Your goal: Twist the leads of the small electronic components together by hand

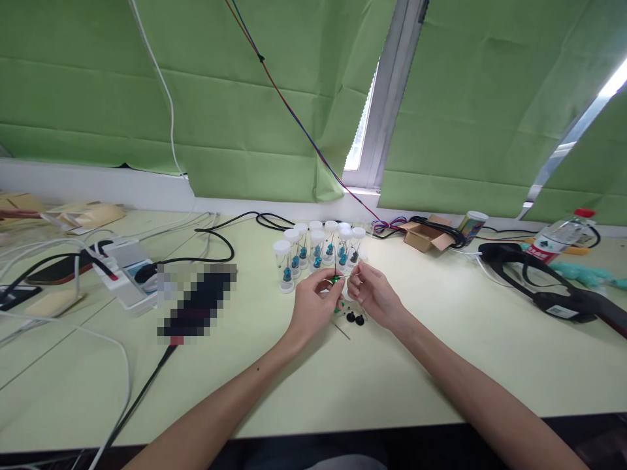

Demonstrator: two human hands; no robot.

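Note:
My left hand [318, 299] is closed on a small green part [336, 279] from which a thin dark rod sticks up. Close beside it on the right, my right hand [376, 295] pinches a thin, light-coloured rod or wire [350, 275] that reaches toward the green part. Whether the two touch is too small to tell. Below the hands lie two small black round pieces [355, 318] and a thin metal rod [341, 330]. Just behind stand several clear tubes with white caps [283, 266], holding blue parts with thin rods.
To the left are a blurred-out dark device [200, 303], a white power strip [128, 277] and tangled cables. An open cardboard box [425, 236], a cylindrical can [473, 227], a black headset [539, 287] and a red-capped bottle [558, 238] occupy the right side. Green blinds hang behind the table.

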